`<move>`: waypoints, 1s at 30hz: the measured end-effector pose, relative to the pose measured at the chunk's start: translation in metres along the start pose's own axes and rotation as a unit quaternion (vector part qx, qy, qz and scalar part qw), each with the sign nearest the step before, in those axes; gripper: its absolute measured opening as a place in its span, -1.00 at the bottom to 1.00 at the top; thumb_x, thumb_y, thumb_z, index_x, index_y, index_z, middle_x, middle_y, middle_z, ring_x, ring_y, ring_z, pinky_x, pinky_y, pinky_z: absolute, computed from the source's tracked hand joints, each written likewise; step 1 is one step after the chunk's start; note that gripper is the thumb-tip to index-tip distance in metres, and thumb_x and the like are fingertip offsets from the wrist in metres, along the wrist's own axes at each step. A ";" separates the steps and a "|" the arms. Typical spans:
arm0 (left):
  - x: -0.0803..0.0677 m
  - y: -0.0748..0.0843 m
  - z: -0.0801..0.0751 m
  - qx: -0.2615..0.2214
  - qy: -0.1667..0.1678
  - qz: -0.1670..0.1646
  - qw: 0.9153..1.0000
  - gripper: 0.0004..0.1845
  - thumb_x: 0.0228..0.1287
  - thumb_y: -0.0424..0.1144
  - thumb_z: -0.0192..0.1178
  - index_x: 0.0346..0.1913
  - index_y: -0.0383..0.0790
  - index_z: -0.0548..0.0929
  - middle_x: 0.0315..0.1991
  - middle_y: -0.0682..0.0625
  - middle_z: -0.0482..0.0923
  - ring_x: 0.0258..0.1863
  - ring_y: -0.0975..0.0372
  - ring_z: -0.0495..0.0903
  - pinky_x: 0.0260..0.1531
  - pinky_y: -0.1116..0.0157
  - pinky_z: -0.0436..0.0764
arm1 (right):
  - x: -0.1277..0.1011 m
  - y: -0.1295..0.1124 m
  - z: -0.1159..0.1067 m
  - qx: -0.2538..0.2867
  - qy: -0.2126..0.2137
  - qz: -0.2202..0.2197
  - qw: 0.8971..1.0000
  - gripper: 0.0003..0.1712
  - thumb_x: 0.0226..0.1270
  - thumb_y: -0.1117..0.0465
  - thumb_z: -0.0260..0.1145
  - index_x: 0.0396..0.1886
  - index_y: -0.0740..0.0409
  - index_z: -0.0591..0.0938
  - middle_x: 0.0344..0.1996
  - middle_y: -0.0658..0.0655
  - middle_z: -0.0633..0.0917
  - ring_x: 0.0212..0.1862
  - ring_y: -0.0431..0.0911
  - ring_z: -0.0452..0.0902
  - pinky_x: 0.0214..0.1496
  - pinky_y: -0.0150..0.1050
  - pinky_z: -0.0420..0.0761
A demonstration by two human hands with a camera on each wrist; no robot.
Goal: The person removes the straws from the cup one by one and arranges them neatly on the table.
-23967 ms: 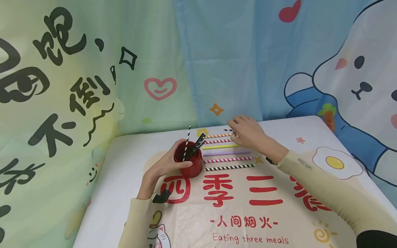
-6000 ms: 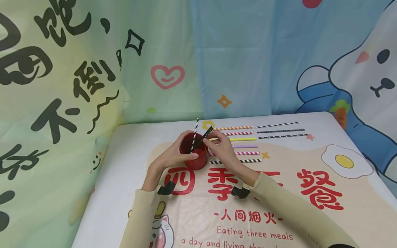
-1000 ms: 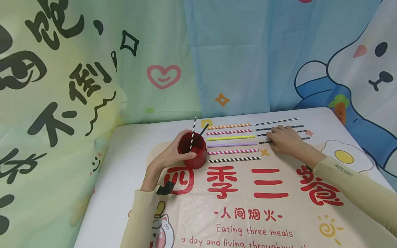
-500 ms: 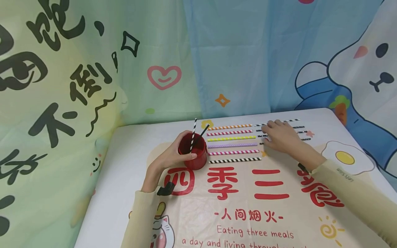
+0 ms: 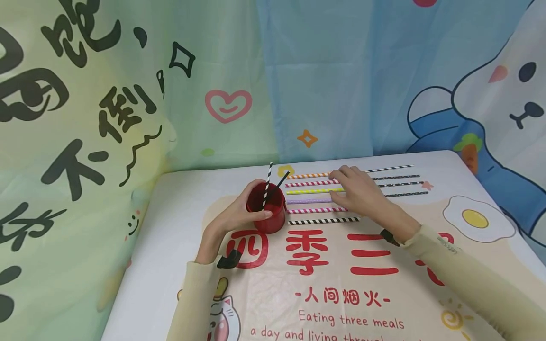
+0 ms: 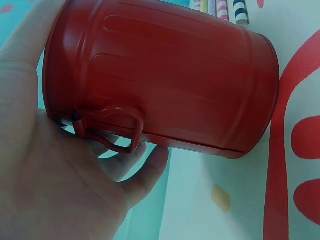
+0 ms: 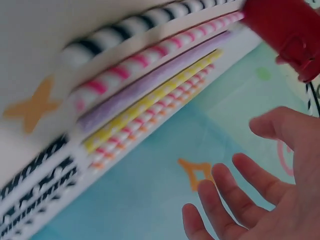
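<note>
Holding the red cup near the tabletop's far edge, our left hand grips it. Our right hand hovers, fingers relaxed, over the straws beside it. We judge pinching one straw only is best.

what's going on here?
A person's left hand grips a red tin cup standing on the printed table mat, with a black-and-white striped straw and a black straw in it. The right hand hovers open over a row of patterned paper straws lying side by side right of the cup. Four dark straws lie in a second row further right.
</note>
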State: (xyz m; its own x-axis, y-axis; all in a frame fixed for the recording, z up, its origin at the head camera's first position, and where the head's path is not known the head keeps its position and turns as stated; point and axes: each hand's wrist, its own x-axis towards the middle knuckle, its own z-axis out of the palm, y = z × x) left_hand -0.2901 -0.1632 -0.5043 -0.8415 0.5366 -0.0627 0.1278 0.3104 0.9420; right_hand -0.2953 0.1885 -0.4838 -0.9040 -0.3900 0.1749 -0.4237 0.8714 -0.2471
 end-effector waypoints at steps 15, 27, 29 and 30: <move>0.000 0.001 -0.001 0.000 -0.001 -0.005 1.000 -0.11 0.19 -0.17 0.42 0.49 0.14 0.12 0.33 0.01 0.36 0.35 0.06 0.34 0.07 0.09 0.68 | 0.009 -0.059 0.025 0.370 0.008 0.089 0.925 -0.60 0.42 0.07 0.32 0.17 0.08 0.54 0.08 0.12 0.62 0.04 -0.01 0.58 0.19 -0.01 0.60; 0.000 0.002 -0.001 0.002 -0.001 0.002 1.000 -0.12 0.20 -0.18 0.40 0.49 0.10 0.12 0.34 -0.03 0.36 0.35 0.04 0.36 0.13 0.06 0.64 | 0.025 -0.097 0.046 0.521 0.031 0.100 0.847 -0.59 0.46 0.13 0.28 0.21 0.17 0.52 0.13 0.20 0.60 0.13 0.06 0.60 0.14 -0.19 0.66; 0.000 0.002 -0.001 0.003 -0.001 0.000 1.000 -0.11 0.21 -0.18 0.40 0.50 0.11 0.11 0.34 -0.02 0.35 0.35 0.05 0.36 0.15 0.06 0.63 | 0.029 -0.101 0.050 0.530 0.029 0.102 0.842 -0.58 0.45 0.13 0.28 0.21 0.20 0.51 0.13 0.23 0.60 0.14 0.09 0.60 0.19 -0.04 0.66; 0.000 0.002 -0.001 0.004 -0.001 0.000 1.000 -0.11 0.21 -0.18 0.41 0.50 0.12 0.11 0.35 -0.02 0.35 0.34 0.05 0.36 0.16 0.06 0.63 | 0.030 -0.103 0.052 0.534 0.029 0.104 0.838 -0.57 0.45 0.13 0.29 0.21 0.21 0.51 0.13 0.24 0.60 0.14 0.10 0.59 0.19 0.02 0.65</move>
State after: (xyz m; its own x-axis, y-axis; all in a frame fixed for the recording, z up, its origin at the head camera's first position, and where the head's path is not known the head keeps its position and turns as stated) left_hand -0.2899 -0.1634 -0.5025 -0.8405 0.5380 -0.0641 0.1314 0.3172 0.9392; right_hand -0.2820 0.0712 -0.5026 -0.9734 -0.2207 0.0615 -0.0945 0.1423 -0.9853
